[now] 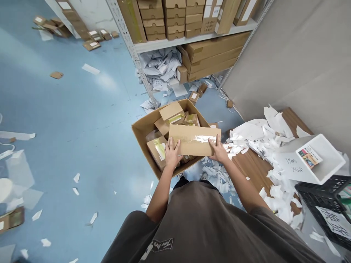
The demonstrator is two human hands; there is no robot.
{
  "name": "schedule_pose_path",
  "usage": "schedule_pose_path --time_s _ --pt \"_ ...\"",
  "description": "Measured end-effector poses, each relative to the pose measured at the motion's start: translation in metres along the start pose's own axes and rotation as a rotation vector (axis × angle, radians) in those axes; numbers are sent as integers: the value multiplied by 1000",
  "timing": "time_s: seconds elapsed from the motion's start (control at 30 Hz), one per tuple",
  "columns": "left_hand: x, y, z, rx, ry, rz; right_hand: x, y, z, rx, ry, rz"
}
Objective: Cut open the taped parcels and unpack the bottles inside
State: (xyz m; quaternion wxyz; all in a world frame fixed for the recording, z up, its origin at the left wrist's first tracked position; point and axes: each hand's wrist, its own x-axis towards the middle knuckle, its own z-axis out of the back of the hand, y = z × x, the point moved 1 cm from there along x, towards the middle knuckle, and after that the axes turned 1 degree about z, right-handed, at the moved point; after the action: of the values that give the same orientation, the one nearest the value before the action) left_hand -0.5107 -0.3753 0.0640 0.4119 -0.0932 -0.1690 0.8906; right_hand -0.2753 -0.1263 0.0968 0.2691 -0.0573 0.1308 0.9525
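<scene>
I hold a long flat brown cardboard box (193, 140), sealed with clear tape, level in both hands. My left hand (172, 155) grips its left end and my right hand (218, 151) grips its right end. The long box hovers just above an open cardboard carton (141, 128) that stands on the blue floor. Inside the carton lie several small taped brown boxes (171, 110).
A metal shelf rack (153, 44) stacked with brown boxes stands ahead, crumpled white paper beneath it. To the right a wooden table (253, 168) carries torn paper scraps, a white box (315, 157) and a black crate (323, 204). Paper bits and small boxes litter the floor.
</scene>
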Motion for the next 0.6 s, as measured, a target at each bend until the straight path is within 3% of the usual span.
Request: schedule_pose_path --time_s 0.2,0.33,0.47,0.6 --pt "-12 5 22 -7 -53 -6 -3 18 17 51 -42 63" --pt "-18 -14 46 20 -123 -58 -29 11 47 79 -117 40" --pt "-10 -70 57 46 -168 -179 -79 -23 74 103 -219 -49" --pt "3 -158 45 54 -108 -372 -155 -80 81 122 -340 -177"
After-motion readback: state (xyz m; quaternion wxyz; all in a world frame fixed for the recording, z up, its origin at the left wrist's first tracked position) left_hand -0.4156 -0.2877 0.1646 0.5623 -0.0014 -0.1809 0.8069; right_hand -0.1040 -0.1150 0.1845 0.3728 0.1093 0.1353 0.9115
